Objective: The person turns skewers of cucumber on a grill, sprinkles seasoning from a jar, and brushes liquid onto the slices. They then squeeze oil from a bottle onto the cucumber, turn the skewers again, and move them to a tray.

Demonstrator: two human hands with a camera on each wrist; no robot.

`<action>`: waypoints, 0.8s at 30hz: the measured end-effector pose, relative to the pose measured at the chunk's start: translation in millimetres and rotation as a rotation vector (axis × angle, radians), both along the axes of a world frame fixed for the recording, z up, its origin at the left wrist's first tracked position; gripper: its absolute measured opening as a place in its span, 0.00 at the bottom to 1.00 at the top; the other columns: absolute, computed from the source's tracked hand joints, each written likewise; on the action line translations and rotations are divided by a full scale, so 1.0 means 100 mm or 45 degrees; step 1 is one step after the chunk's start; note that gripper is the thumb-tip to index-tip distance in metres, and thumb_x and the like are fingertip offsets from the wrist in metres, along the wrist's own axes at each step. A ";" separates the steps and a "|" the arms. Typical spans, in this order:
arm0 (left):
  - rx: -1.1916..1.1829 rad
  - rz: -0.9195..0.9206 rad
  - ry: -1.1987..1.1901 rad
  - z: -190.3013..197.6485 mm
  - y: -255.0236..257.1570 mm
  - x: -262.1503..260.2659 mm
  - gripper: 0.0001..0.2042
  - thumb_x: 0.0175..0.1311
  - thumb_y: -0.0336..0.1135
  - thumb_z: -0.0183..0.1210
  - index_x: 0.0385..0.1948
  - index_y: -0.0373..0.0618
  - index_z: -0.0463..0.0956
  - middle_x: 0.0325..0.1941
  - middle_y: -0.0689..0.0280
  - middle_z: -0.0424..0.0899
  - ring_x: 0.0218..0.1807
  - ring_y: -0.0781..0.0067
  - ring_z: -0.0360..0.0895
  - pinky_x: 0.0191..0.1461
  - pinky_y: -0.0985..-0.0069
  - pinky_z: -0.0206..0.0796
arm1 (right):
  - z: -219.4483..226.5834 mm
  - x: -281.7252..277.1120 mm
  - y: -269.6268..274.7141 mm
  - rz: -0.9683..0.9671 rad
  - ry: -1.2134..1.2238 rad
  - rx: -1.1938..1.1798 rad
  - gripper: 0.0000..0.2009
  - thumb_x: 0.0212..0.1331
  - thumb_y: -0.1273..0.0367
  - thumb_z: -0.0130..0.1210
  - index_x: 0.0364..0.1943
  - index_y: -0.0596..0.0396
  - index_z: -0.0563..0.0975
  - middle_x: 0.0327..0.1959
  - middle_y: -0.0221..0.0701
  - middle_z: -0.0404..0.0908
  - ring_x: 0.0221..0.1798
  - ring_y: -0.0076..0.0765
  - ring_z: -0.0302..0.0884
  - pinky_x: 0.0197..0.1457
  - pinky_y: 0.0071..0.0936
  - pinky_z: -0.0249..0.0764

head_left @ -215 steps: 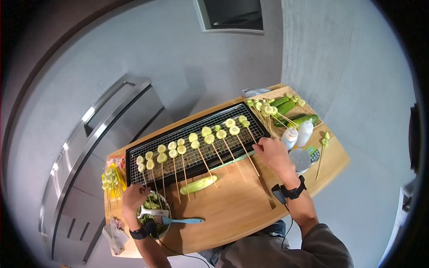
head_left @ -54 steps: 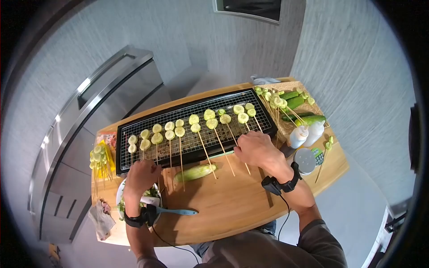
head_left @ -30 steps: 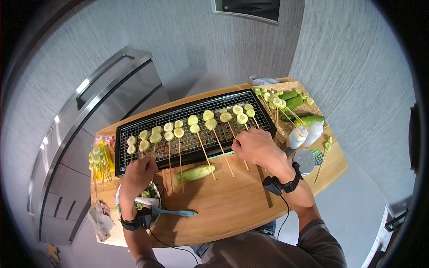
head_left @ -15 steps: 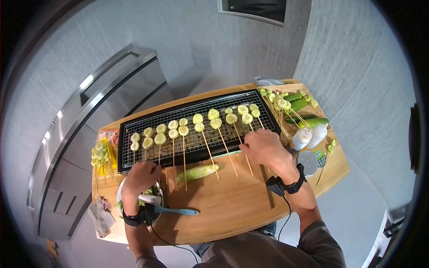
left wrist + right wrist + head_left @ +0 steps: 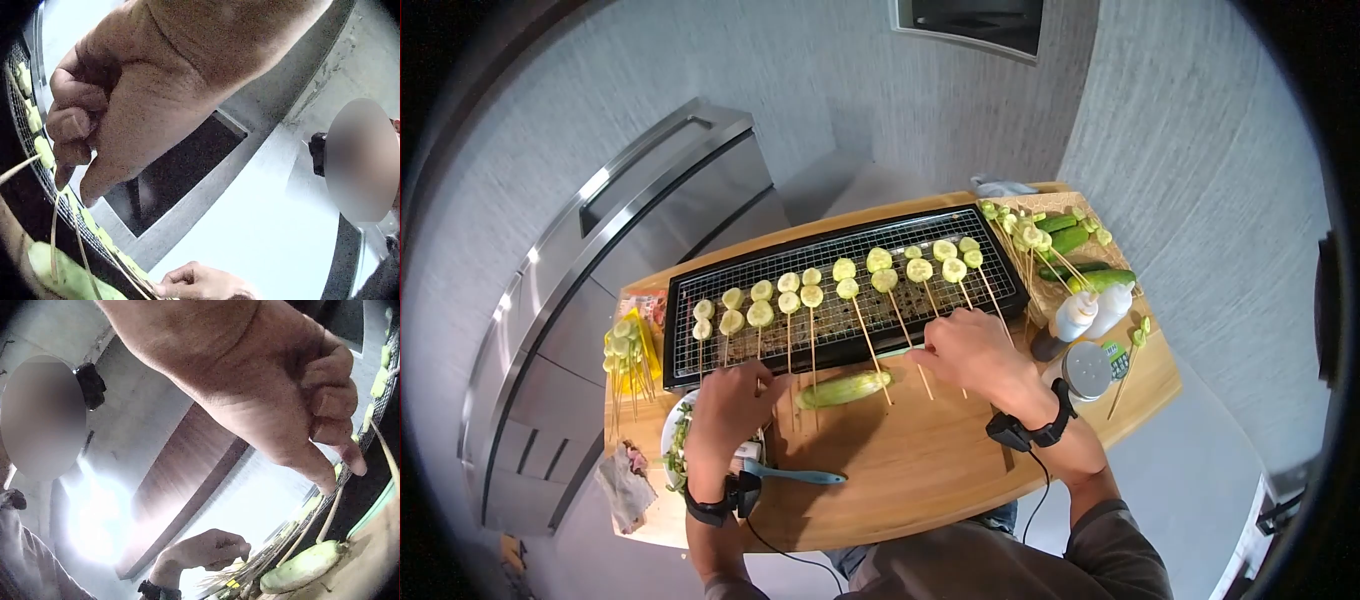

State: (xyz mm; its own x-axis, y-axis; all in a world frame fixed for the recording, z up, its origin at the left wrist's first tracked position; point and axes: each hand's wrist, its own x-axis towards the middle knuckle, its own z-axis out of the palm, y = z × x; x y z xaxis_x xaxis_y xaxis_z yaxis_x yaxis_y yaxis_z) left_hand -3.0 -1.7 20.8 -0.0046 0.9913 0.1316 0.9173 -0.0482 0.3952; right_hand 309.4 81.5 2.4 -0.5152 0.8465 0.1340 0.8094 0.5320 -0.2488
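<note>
Paired cucumber slices on sticks lie in a row on the wire grill (image 5: 840,240), their sticks pointing to the front. My left hand (image 5: 730,410) hovers by the sticks left of centre; in the left wrist view its thumb and index finger stand apart and the others curl loosely. My right hand (image 5: 980,360) is above the sticks right of centre. The right wrist view shows that hand (image 5: 281,406) with thumb and index finger spread near a stick (image 5: 331,515), pinching nothing. A peeled-looking cucumber (image 5: 843,389) lies between the hands, under some stick ends.
A bowl (image 5: 672,440) is partly under my left forearm, beside a blue-handled brush (image 5: 805,476). Spare skewers (image 5: 628,350) lie far left. Squeeze bottles (image 5: 1075,315), a shaker tin (image 5: 1087,370) and a board with whole cucumbers (image 5: 1068,240) stand right.
My left hand has shifted right along the sticks, and its thumb and index finger have parted. The right hand has moved slightly left and toward the front. The slices look nearly unmoved.
</note>
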 end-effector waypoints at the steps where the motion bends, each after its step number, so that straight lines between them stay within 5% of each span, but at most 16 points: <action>1: 0.004 0.002 -0.001 -0.04 0.01 0.02 0.16 0.63 0.46 0.69 0.27 0.39 0.84 0.21 0.55 0.83 0.26 0.51 0.83 0.31 0.63 0.73 | -0.01 -0.02 0.01 0.001 -0.028 -0.040 0.17 0.62 0.53 0.63 0.29 0.53 0.87 0.28 0.42 0.87 0.39 0.53 0.86 0.45 0.46 0.81; 7: -0.051 -0.089 0.119 -0.21 0.09 0.10 0.20 0.65 0.51 0.65 0.24 0.41 0.84 0.20 0.55 0.84 0.27 0.50 0.84 0.34 0.60 0.77 | -0.04 -0.11 -0.01 -0.008 -0.042 -0.126 0.18 0.62 0.54 0.62 0.28 0.56 0.85 0.30 0.45 0.86 0.41 0.56 0.85 0.46 0.49 0.80; 14: -0.034 -0.138 0.127 -0.24 0.14 0.10 0.16 0.65 0.41 0.63 0.21 0.38 0.81 0.19 0.49 0.80 0.25 0.45 0.82 0.31 0.56 0.75 | -0.01 -0.15 0.00 0.019 -0.006 0.027 0.13 0.62 0.65 0.58 0.26 0.60 0.84 0.23 0.47 0.84 0.32 0.56 0.86 0.40 0.47 0.82; 24: 0.288 -0.088 -0.238 0.05 0.11 0.16 0.07 0.65 0.29 0.58 0.28 0.36 0.77 0.20 0.48 0.78 0.24 0.42 0.78 0.29 0.57 0.70 | 0.21 -0.18 -0.06 -0.016 0.321 0.090 0.12 0.63 0.64 0.56 0.28 0.57 0.84 0.23 0.45 0.84 0.29 0.55 0.84 0.37 0.47 0.81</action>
State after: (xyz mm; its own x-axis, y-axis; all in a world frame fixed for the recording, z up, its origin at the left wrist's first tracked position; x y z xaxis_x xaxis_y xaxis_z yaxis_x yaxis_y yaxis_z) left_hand 13.2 9.7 25.8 0.0173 0.9356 0.3525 0.8213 -0.2143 0.5286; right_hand 291.7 75.5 23.3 -0.4478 0.8366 0.3157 0.7329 0.5457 -0.4063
